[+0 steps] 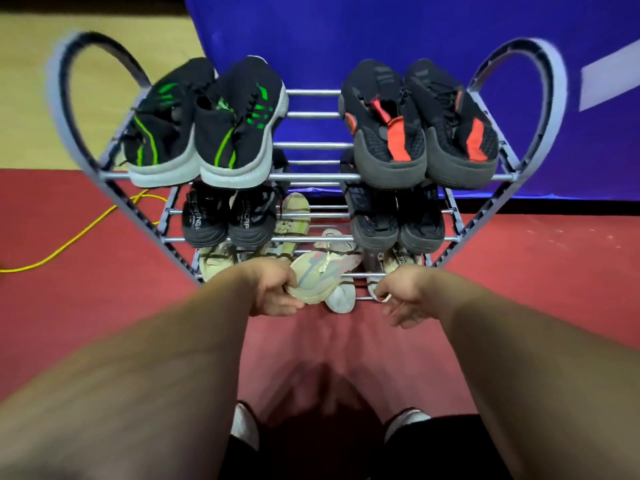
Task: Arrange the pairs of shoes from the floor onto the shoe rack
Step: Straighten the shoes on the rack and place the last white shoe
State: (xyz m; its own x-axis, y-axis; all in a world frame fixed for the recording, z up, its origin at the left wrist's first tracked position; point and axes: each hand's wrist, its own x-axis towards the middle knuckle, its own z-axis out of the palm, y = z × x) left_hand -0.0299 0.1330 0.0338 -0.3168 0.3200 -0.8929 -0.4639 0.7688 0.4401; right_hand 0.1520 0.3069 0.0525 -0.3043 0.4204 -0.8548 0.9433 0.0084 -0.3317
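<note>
**Rack.** A grey metal-bar shoe rack with heart-shaped side frames (313,176) stood on the red floor (346,341), in front of a blue panel (381,29).

- **Top tier:** a pair of black knit sneakers with green stripes (204,126) sat at the left end, and a pair of black sneakers with red-orange panels (419,126) at the right end. Both pairs had heels toward the front rail and shoes side by side, so each pair read as a unit.
- **Middle tier:** a black pair with white lettering (225,220) sat at the left and a dark mesh pair (398,220) at the right.
- **Lowest tier:** several pale shoes lay here, less orderly than those on the tiers above.

**Hands.**

- The left hand (273,289) gripped a cream-and-pastel knit sneaker (322,275) by its heel, at the front edge of the lowest tier near the middle. The shoe's toe angled in over the bars. The heel grip was judged to suit sliding the shoe toe-first onto the tier.
- The right hand (398,294) was at the front rail near the right corner, fingers curled. It was just beside the heel of a pale lettered shoe (401,259). Motion blur prevented any finding on whether it pinched that heel.

**Status.** No loose shoes were visible on the floor, so the task was judged near completion, with pairing on the lowest tier outstanding.

**Hazard.** A yellow cable (69,242) ran across the floor off the rack's left side.
</note>
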